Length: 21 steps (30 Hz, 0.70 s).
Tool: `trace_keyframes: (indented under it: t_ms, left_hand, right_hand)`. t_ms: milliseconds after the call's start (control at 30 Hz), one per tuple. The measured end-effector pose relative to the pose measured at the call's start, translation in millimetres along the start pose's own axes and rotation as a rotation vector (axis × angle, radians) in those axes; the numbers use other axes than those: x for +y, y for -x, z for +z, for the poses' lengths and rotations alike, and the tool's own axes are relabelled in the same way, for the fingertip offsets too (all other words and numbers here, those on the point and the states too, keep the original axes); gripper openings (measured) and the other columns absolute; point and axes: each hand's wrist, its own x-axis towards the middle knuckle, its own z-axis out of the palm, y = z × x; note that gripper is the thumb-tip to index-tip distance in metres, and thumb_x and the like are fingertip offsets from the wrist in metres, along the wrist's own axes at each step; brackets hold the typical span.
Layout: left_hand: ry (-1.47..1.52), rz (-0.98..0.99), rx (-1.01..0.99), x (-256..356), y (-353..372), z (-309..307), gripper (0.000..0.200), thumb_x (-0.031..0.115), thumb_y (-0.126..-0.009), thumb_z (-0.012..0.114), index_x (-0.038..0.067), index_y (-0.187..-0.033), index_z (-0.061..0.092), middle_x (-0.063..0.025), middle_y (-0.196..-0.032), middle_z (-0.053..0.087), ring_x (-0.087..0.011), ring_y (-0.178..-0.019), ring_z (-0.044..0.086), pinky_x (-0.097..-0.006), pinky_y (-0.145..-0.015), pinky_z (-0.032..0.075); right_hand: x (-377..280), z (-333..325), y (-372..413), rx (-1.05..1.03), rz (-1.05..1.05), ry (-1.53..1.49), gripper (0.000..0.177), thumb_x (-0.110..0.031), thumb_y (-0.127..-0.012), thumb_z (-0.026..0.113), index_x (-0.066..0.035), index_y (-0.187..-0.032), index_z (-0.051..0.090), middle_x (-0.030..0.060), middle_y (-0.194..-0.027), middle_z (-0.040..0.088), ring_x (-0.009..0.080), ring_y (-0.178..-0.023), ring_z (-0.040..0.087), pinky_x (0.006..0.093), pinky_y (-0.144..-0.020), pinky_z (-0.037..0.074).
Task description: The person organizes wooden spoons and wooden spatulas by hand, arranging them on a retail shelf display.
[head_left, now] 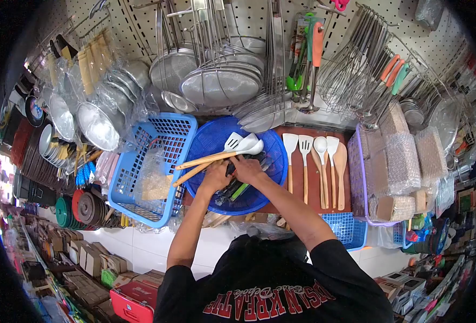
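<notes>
Both hands are over a round blue basket [200,129] on a red-brown shelf. My left hand [216,176] is at its middle, beside the wooden handles of white-headed utensils [243,144] that lean out over the left rim. Right beside it, my right hand [246,168] is bent down over dark items [240,185], close to the handles. The fingers of both hands are largely hidden, and what they hold is unclear. A green strip [239,191] shows among the dark items. To the right, white utensils with wooden handles [305,156] lie in a row on the shelf.
A light blue basket [119,185] with plastic-wrapped items stands left. A purple basket [360,177] with bubble-wrapped boxes stands right. Strainers [221,86] and whisks [351,64] hang above on the pegboard. A smaller blue basket [360,234] sits below the shelf.
</notes>
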Motion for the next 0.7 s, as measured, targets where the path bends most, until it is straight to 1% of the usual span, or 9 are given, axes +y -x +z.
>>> trace_keyframes:
  t_ms: [100, 200, 300, 433, 467, 533, 567, 633, 700]
  left_hand:
    - [-0.060, 0.016, 0.032, -6, 0, 11, 0.062, 0.017, -0.078, 0.066, -0.001, -0.133, 0.044, -0.0280, -0.139, 0.040, -0.0419, -0.132, 0.035, -0.0482, -0.112, 0.025]
    - [-0.181, -0.057, -0.038, -4, 4, 14, 0.071, 0.019, -0.080, 0.066, 0.003, -0.142, 0.035, -0.0264, -0.148, 0.026, -0.0424, -0.138, 0.023, -0.0501, -0.114, 0.019]
    - [-0.167, -0.054, -0.029, -3, 7, 15, 0.077, 0.021, -0.081, 0.066, 0.009, -0.147, 0.027, -0.0251, -0.152, 0.016, -0.0430, -0.141, 0.014, -0.0507, -0.116, 0.016]
    - [-0.238, -0.151, -0.088, -2, 9, 12, 0.081, 0.027, -0.082, 0.066, 0.012, -0.149, 0.022, -0.0273, -0.153, 0.013, -0.0434, -0.142, 0.013, -0.0498, -0.116, 0.014]
    - [-0.196, -0.118, -0.055, -14, 8, 21, 0.082, 0.030, -0.082, 0.066, 0.014, -0.149, 0.022, -0.0267, -0.153, 0.013, -0.0434, -0.142, 0.013, -0.0518, -0.116, 0.014]
    - [-0.110, -0.053, 0.012, -45, 4, 42, 0.084, 0.037, -0.082, 0.066, 0.020, -0.150, 0.021, -0.0255, -0.154, 0.012, -0.0434, -0.142, 0.013, -0.0559, -0.115, 0.013]
    - [-0.113, -0.073, -0.021, -49, 3, 46, 0.084, 0.037, -0.082, 0.066, 0.020, -0.150, 0.021, -0.0258, -0.153, 0.012, -0.0437, -0.142, 0.014, -0.0562, -0.114, 0.013]
    - [-0.120, -0.113, -0.087, -38, 3, 34, 0.085, 0.039, -0.082, 0.066, 0.020, -0.150, 0.020, -0.0266, -0.152, 0.014, -0.0443, -0.141, 0.014, -0.0568, -0.114, 0.013]
    - [-0.248, -0.181, -0.152, -10, 7, 18, 0.085, 0.040, -0.082, 0.066, 0.021, -0.151, 0.020, -0.0259, -0.152, 0.016, -0.0440, -0.141, 0.016, -0.0573, -0.114, 0.014]
  right_hand:
    - [0, -1, 4, 0.034, -0.011, 0.003, 0.061, -0.022, -0.081, 0.060, -0.012, -0.137, 0.037, 0.0221, -0.120, 0.057, 0.0361, -0.093, 0.066, 0.0480, -0.076, 0.053]
    - [-2, 0, 6, 0.044, -0.004, 0.018, 0.057, -0.023, -0.082, 0.059, -0.010, -0.134, 0.040, 0.0203, -0.117, 0.060, 0.0351, -0.093, 0.066, 0.0481, -0.077, 0.052]
    - [2, 5, 3, 0.008, 0.010, 0.022, 0.055, -0.024, -0.084, 0.057, -0.010, -0.135, 0.041, 0.0192, -0.118, 0.059, 0.0344, -0.094, 0.066, 0.0481, -0.079, 0.051]
    - [-2, 5, 2, -0.058, 0.030, 0.047, 0.052, -0.023, -0.087, 0.053, -0.012, -0.137, 0.043, 0.0186, -0.123, 0.056, 0.0328, -0.099, 0.064, 0.0485, -0.084, 0.049]
    - [-1, 6, 1, -0.075, 0.034, 0.049, 0.052, -0.023, -0.087, 0.052, -0.012, -0.137, 0.043, 0.0186, -0.124, 0.056, 0.0329, -0.100, 0.064, 0.0488, -0.085, 0.048]
    - [-1, 4, 6, -0.015, 0.004, 0.031, 0.047, -0.025, -0.088, 0.049, -0.011, -0.133, 0.048, 0.0185, -0.119, 0.059, 0.0342, -0.100, 0.064, 0.0473, -0.086, 0.049]
    - [-1, 3, 9, 0.015, -0.011, 0.023, 0.045, -0.026, -0.088, 0.047, -0.010, -0.130, 0.050, 0.0184, -0.116, 0.060, 0.0349, -0.100, 0.063, 0.0466, -0.086, 0.050]
    - [3, 9, 8, 0.027, -0.007, 0.000, 0.044, -0.026, -0.088, 0.047, -0.011, -0.130, 0.052, 0.0179, -0.116, 0.060, 0.0348, -0.102, 0.063, 0.0460, -0.088, 0.049]
    - [8, 12, 8, 0.033, 0.006, -0.033, 0.043, -0.027, -0.088, 0.049, -0.011, -0.128, 0.054, 0.0176, -0.117, 0.060, 0.0347, -0.103, 0.062, 0.0456, -0.090, 0.048]
